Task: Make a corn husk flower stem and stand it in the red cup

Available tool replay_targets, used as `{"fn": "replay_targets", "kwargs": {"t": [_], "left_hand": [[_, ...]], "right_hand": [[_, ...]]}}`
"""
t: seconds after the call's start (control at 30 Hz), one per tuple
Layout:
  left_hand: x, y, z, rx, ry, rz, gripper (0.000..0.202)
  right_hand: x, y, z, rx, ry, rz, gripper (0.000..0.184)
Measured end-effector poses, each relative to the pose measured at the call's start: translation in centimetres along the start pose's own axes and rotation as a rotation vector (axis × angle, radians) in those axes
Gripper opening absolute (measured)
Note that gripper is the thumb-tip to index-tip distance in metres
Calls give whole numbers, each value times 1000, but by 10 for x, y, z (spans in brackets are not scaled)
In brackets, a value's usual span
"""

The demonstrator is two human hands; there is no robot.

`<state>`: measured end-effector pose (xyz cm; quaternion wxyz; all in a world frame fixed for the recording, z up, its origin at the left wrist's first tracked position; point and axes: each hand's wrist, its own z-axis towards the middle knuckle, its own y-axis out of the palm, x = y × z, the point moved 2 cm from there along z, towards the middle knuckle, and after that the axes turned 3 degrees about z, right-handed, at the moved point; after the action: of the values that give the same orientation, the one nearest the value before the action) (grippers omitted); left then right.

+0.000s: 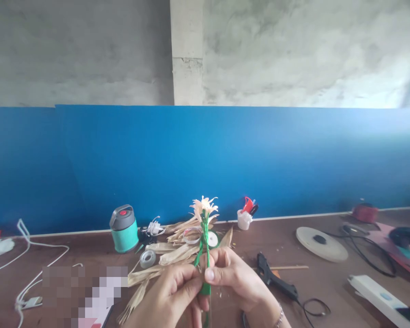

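Over the bench [276,234], short of its back edge, my left hand [174,291] and right hand [230,275] pinch the pale flower [204,208] by its green stem [205,232]; it's probably light, the petals [212,208] fragile, so the stem suits gripping.

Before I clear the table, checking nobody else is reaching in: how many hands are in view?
2: the left hand and the right hand, both at the green stem below the pale flower. Others could be hidden where the picture is pixelated.
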<state>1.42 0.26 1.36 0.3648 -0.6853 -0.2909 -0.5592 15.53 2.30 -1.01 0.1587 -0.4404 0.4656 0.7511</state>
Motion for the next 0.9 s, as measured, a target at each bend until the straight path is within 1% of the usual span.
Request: {"fn": "replay_targets", "kwargs": {"t": [0.07,0.13,0.27,0.37,0.47,0.57,0.63,0.77,0.83,0.9], "left_hand": [[-2,1,0,20,-10,-7,42],[-4,0,0,17,-21,-6,37],[-7,-2,2,-33,-25,-47,21],[-5,-2,4,-13,-65,-17,13],[1,0,3,16,-87,1,18],[8,2,0,103,-82,50,20],[12,4,-3,153,-48,93,19],[13,7,-4,184,106,216,12],[10,7,-3,239,148,317,9],[6,7,-2,320,186,432,8]], "right_hand": [[-1,-3,-1,41,-14,-17,35],[-1,-4,-1,69,-12,-37,36],[-1,-3,0,45,-11,-23,39],[-1,-1,0,26,-3,-12,38],[0,-2,0,41,3,-20,36],[2,-2,0,42,29,11,35],[4,-3,1,41,38,36,36],[5,-5,2,37,24,35,36],[4,-5,2,27,19,28,36],[3,-5,2,30,17,26,36]]}}
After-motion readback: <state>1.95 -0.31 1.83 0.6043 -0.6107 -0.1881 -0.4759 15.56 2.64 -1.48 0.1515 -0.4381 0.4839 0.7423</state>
